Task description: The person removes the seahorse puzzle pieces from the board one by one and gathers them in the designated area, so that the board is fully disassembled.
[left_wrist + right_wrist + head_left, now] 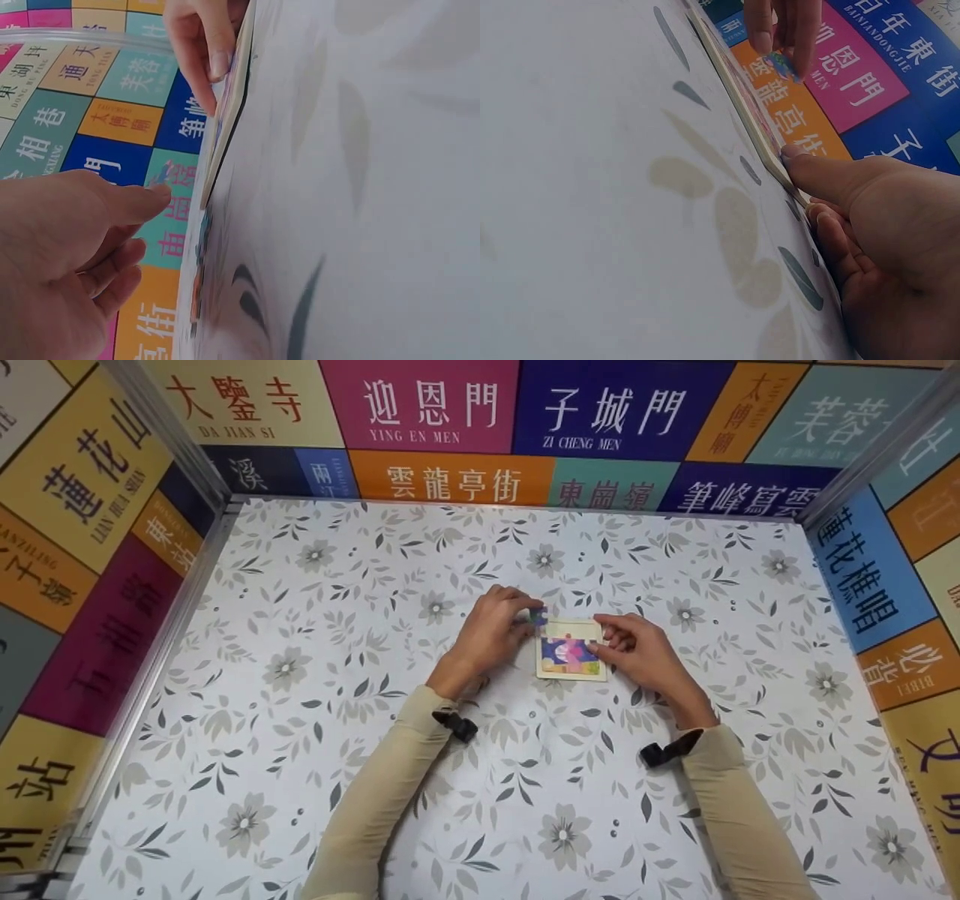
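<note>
A small square jigsaw board (571, 627) with a cream frame lies flat. Colourful pieces (568, 655) in purple, pink and yellow fill its lower part, while a cream strip shows along the top. My left hand (491, 630) pinches a blue and green puzzle piece (781, 66) between thumb and fingertips, just above the board's upper left corner. At the right side, my right hand (637, 649) grips the board, thumb on its face by the pieces and fingers along its edge. In the left wrist view, a few flat pieces (198, 289) lie beyond the board, below my left hand.
The board sits on a table (450, 810) covered in white cloth with grey flowers and leaves. Panels with coloured lettering (450, 476) stand along the back and both sides. A dark wrist camera (459, 726) is strapped at each sleeve cuff.
</note>
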Demonstrator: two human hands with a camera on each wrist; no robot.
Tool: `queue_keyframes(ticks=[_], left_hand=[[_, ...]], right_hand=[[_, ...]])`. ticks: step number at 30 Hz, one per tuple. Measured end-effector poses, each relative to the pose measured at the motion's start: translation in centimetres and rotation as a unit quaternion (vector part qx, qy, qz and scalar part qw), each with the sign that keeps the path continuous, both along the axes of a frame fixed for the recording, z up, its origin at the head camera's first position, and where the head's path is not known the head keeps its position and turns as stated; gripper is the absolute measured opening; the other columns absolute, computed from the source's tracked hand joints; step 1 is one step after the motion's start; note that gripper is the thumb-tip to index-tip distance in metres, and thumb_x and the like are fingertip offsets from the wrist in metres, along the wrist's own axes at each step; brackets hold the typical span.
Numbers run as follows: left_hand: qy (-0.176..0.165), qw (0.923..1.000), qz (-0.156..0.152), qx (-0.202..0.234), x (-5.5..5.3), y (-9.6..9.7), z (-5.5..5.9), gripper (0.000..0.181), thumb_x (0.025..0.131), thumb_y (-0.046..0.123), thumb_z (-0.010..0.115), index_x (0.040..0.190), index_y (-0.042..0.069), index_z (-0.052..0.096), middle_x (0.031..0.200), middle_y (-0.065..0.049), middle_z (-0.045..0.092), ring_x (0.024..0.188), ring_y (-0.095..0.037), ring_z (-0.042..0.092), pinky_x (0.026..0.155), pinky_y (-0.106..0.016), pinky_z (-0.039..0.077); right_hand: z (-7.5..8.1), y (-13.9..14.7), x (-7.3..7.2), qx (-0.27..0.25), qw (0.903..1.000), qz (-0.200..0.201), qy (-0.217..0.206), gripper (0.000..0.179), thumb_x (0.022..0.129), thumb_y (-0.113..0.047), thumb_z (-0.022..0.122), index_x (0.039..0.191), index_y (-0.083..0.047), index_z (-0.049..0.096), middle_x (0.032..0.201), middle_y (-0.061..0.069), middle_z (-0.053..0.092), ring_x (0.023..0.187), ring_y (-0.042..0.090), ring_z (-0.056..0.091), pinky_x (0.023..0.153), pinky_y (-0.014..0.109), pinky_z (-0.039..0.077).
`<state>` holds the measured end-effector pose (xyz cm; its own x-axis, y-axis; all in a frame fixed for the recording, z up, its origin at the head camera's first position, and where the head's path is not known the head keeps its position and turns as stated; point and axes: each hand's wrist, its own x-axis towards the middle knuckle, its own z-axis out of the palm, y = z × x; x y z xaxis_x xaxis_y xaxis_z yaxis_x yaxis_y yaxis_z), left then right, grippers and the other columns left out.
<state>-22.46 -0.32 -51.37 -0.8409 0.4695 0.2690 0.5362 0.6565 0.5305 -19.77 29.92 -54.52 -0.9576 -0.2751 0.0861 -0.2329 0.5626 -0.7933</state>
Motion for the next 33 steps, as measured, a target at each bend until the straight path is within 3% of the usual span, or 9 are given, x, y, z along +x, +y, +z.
queue_keyframes(ticks=[16,27,33], left_hand=[[-0.032,0.9982,0.033,0.038,-0.6,-4.5,-0.1,0.034,0.098,0.007,0.076,0.132,0.009,0.077,0.133,-0.009,0.076,0.129,-0.028,0.065,0.116,-0.042,0.049],[-0.051,0.9957,0.054,0.055,-0.2,-7.4,-0.2,0.023,0.099,0.014,0.078,0.122,0.008,0.081,0.122,-0.008,0.080,0.119,-0.028,0.067,0.108,-0.043,0.052],[-0.073,0.9928,0.065,0.068,0.1,-8.8,-0.4,0.028,0.098,0.011,0.078,0.126,0.009,0.079,0.125,-0.010,0.076,0.122,-0.028,0.066,0.110,-0.041,0.053]], right_hand=[[-0.2,-0.2,0.1,-0.003,1.0000,-0.005,-0.004,0.053,0.095,-0.023,0.086,0.143,-0.006,0.070,0.107,0.015,0.067,0.086,0.012,0.059,0.075,0.009,0.049],[0.0,-0.1,0.1,-0.003,0.9998,-0.010,-0.015,0.055,0.096,-0.023,0.085,0.145,-0.006,0.069,0.108,0.015,0.066,0.088,0.013,0.060,0.076,0.010,0.050],[0.0,0.1,0.1,-0.008,0.9999,-0.004,-0.014,0.055,0.096,-0.022,0.085,0.146,-0.006,0.068,0.110,0.015,0.066,0.087,0.010,0.060,0.077,0.009,0.050]])
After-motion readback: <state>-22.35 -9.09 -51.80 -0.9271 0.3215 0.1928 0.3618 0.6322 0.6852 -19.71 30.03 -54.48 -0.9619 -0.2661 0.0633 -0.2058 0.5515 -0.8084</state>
